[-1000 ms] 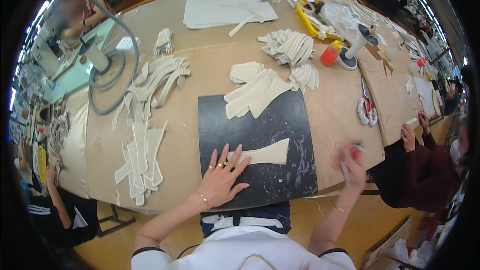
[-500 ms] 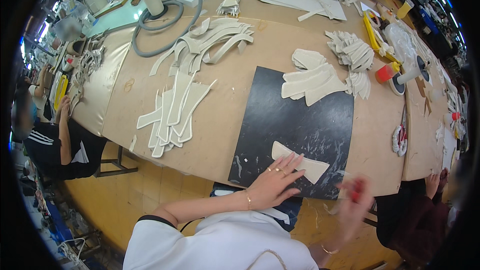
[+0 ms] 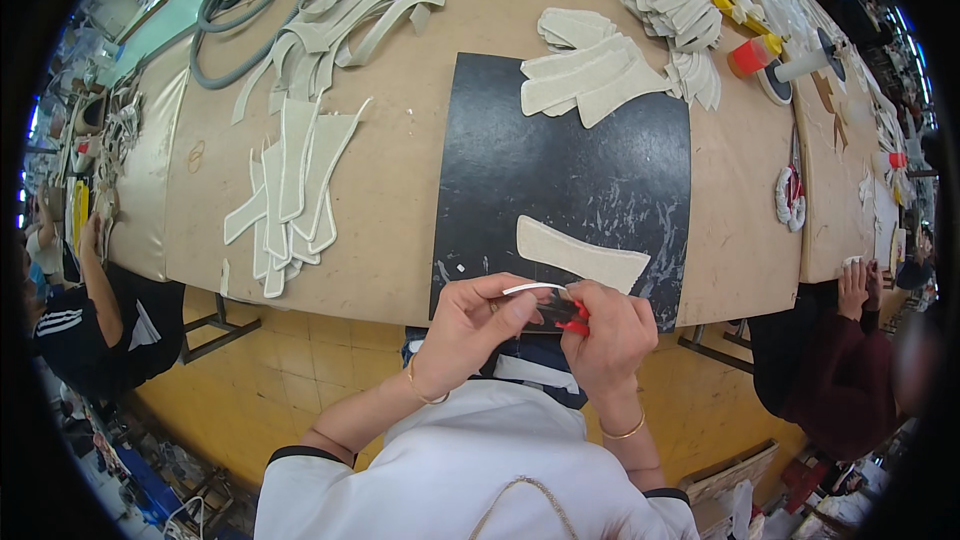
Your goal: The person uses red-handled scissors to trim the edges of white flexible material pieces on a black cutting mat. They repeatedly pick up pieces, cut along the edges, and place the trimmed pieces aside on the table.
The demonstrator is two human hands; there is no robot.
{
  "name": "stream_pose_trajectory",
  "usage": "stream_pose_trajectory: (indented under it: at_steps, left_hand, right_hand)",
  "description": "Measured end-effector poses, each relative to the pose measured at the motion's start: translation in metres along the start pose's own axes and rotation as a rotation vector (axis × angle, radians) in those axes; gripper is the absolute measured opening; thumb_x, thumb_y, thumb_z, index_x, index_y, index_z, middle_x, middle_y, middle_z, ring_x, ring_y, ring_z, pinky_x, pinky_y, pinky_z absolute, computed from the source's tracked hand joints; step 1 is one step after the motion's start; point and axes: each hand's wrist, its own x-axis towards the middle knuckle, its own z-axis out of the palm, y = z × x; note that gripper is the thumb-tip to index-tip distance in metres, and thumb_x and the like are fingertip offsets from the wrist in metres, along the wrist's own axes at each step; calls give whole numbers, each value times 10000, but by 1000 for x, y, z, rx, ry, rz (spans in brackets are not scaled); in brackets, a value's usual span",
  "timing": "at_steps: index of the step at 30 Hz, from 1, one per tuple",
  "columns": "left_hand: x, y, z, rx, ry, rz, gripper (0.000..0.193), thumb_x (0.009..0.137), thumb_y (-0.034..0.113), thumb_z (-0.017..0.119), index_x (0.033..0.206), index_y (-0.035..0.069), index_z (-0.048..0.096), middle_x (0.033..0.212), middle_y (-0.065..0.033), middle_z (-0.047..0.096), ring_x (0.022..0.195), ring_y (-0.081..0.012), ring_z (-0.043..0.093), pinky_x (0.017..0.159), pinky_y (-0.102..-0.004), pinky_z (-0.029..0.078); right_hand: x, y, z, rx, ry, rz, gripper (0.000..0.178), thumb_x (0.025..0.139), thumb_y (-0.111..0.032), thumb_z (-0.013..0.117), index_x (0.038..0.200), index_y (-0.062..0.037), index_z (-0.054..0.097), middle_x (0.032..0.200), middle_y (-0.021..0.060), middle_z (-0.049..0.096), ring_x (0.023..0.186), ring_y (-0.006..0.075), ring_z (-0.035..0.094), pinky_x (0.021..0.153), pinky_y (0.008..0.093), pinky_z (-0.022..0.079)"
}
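Note:
My left hand and my right hand meet at the near table edge, both pinching a thin white strip between them. The right hand also grips a small red-handled tool. Just beyond the hands a cream curved fabric piece lies on the black cutting mat. A stack of similar cream pieces sits at the mat's far edge.
Piles of cream cut pieces lie left on the tan table, more at the back right. A grey hose coils far left. A red-capped glue pot stands right. Other people sit at left and right.
My left hand lifted off the fabric piece on the mat and came to the table edge. Both hands now hold a white strip together. The view has shifted closer to the mat.

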Motion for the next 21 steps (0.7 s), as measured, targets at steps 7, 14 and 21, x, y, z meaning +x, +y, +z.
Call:
stream_pose_trajectory:
  at_steps: [7, 14, 21]
  left_hand:
    - [-2, 4, -6, 76, 19, -61, 181, 953, 132, 663, 1059, -9, 708, 945, -16, 711, 819, -62, 610, 687, -217, 481]
    - [1, 37, -19, 738, -158, 84, 76, 895, 107, 712, 938, 57, 750, 871, -20, 701, 748, -94, 592, 646, -250, 449]
    - [10, 46, -14, 878, -152, 171, 84, 841, 85, 751, 921, 58, 753, 838, -33, 686, 747, -137, 606, 674, -276, 459]
  right_hand:
    - [-4, 2, 3, 148, 31, -25, 290, 766, -144, 780, 1017, -98, 642, 869, 20, 710, 650, 138, 622, 587, 274, 389]
    - [12, 12, -34, 1097, -528, 529, 429, 821, -108, 794, 1207, 3, 647, 950, 93, 746, 797, 84, 653, 722, 235, 521]
    - [25, 13, -18, 1124, -683, 617, 116, 898, -78, 710, 891, 37, 697, 749, 35, 681, 624, 31, 537, 554, 188, 423]
